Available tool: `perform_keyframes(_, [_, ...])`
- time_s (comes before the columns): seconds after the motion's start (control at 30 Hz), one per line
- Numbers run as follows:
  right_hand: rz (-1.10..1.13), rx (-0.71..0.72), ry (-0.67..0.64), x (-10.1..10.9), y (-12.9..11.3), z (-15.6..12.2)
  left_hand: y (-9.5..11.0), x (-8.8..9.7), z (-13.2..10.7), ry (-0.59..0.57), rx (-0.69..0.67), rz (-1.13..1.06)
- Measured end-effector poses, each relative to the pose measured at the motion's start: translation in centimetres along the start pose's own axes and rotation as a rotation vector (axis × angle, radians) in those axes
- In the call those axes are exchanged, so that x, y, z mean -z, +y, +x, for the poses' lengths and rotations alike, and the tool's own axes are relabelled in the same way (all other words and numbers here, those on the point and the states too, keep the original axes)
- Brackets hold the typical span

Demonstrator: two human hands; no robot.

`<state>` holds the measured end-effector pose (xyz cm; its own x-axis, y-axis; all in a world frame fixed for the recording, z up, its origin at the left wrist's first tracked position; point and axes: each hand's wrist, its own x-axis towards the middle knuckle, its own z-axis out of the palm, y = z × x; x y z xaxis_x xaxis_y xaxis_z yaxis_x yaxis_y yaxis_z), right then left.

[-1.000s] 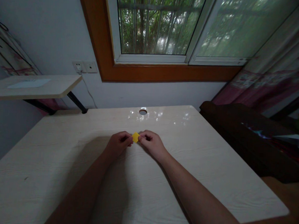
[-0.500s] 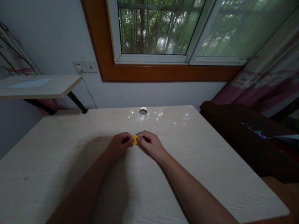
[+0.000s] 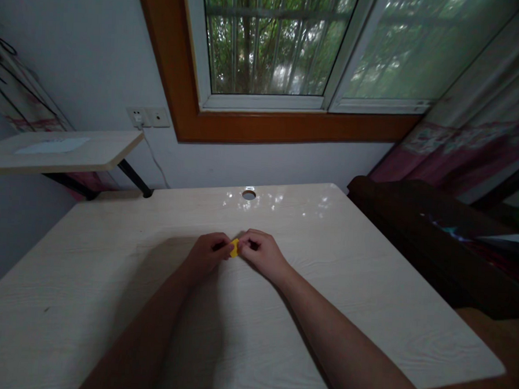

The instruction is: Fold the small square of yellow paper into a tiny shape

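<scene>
A small yellow piece (image 3: pixel 234 248), perhaps folded paper, is pinched between my two hands over the middle of the desk. My left hand (image 3: pixel 208 251) grips its left side between thumb and fingers. On the other side, my right hand (image 3: pixel 263 250) closes thumb and fingertips on its right edge. Fingers cover much of the piece, so its full shape is hidden. Both hands are low over the pale wood-grain desk (image 3: pixel 345 292); I cannot tell whether they rest on it.
A round cable hole (image 3: pixel 249 195) lies near the desk's back edge. At the left stands a raised shelf (image 3: pixel 114 152) on black legs with a paper sheet (image 3: pixel 53 145). Behind is a wall socket (image 3: pixel 148 117) with a white cord. Dark brown furniture (image 3: pixel 397 225) borders the right side.
The yellow piece has tilted and sits slightly lower in view, showing a narrower face. Both hands stay closed on it, with the fingers shifted a little.
</scene>
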<state>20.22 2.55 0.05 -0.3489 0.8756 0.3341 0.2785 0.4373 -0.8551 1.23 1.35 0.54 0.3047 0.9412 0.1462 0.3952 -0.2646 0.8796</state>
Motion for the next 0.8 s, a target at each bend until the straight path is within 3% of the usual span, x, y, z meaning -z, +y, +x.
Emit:
perform_keyframes(0.33, [0.061,-0.075,0.047,0.19,0.61,0.33,-0.1,0.17,0.12,0.062,0.05,-0.114])
perform_keyframes(0.57, [0.042,-0.081,-0.022,0.0,0.31,0.22,-0.23,-0.07,0.31,0.109,0.089,-0.091])
perform_keyframes(0.8, [0.034,-0.086,0.042,-0.08,0.94,0.29,-0.48,-0.03,0.37,0.076,0.072,-0.053])
